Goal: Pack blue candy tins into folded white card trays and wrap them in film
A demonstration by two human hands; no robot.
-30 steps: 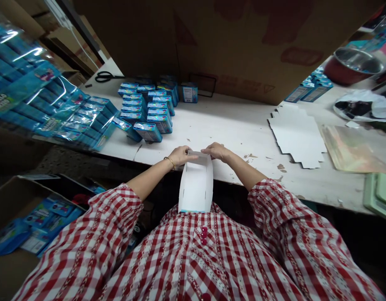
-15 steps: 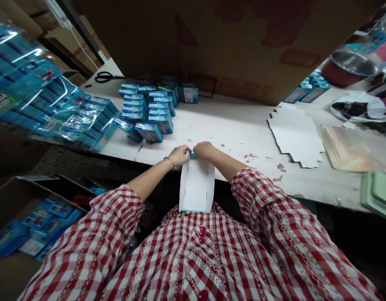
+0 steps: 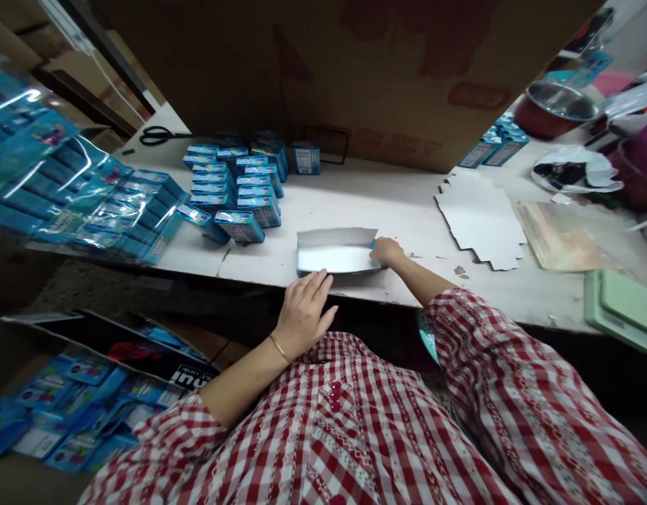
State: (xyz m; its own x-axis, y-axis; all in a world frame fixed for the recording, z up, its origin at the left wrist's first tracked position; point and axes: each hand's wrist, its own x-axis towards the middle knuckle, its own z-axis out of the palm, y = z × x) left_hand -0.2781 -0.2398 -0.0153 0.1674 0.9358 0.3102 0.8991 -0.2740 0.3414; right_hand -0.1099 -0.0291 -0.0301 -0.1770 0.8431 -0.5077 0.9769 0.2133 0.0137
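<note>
While the card tray (image 3: 334,261) was held over the lap half a second ago, with its long sides running away from the body, it has now been laid on the table (image 3: 402,200) and turned, so that it lies from side to side close to the front edge. Its white inside is seen, and its far wall is seen standing up.

The left hand (image 3: 305,314) has been let go from the top end. Its fingers are spread apart, nothing is held in it, and the fingertips are near the tray's front side; whether the tray is touched by them cannot be told. The right hand (image 3: 387,252) is now placed at the tray's right end, with its fingers curled there. It cannot be told if that end is pinched or only pushed, as the fingertips are hidden.

For the work, this seems to mean that one end has been folded and the other is being dealt with. The little blue boxes (image 3: 240,226) and the flat white cards (image 3: 481,217) have been left where they were.
</note>
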